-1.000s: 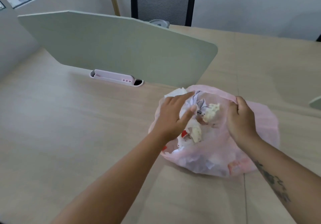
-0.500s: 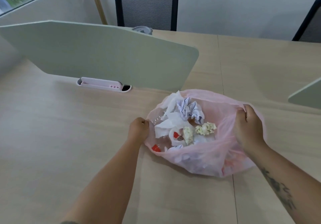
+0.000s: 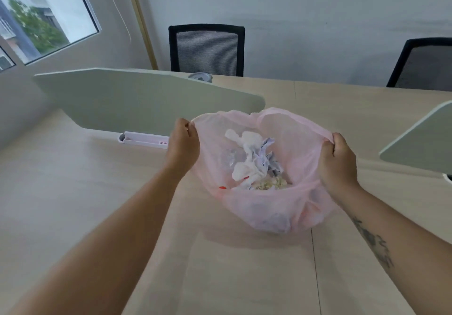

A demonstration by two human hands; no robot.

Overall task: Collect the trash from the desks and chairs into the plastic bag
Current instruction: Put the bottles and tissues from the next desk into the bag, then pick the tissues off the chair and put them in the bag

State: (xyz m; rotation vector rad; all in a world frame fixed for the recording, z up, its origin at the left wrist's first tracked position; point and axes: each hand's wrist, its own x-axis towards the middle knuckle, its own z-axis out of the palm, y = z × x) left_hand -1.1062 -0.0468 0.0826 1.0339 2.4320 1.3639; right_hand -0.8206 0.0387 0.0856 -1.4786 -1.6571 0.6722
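While gripped at its rim on both sides, pink plastic bag [image 3: 266, 207] held open at centre frame, its bottom resting on pale wooden desk [image 3: 73, 204]. Left hand [image 3: 182, 147] at centre, fist closed tight on the bag's left edge; right hand [image 3: 338, 161] at centre right, fingers likewise clenched around the bunched right edge. Both forearms reaching in from the bottom of the frame, a dark tattoo [image 3: 374, 245] showing on the right one. Inside the bag, seen through the open mouth: crumpled white tissue [image 3: 247, 153], a wad of grey-lilac paper [image 3: 269, 158] just right of it, a yellowish crumbly clump [image 3: 269, 183] below, and a small red scrap [image 3: 222, 188] at lower left against the film. Behind the bag, at upper left, grey-green desk divider [image 3: 137, 102] standing upright, with a pale lilac tray [image 3: 144, 139] at its foot, touching the left hand's outline in the picture. Second divider [image 3: 420, 143] cut off at the right edge. Beyond the desk's far side, black mesh chair [image 3: 206, 50] at top centre and another chair [image 3: 425, 65] at upper right, both against a plain grey wall. Small grey round object [image 3: 200, 77] peeking above the first divider, too hidden to identify. Window [image 3: 36, 13] at upper left, trees outside.
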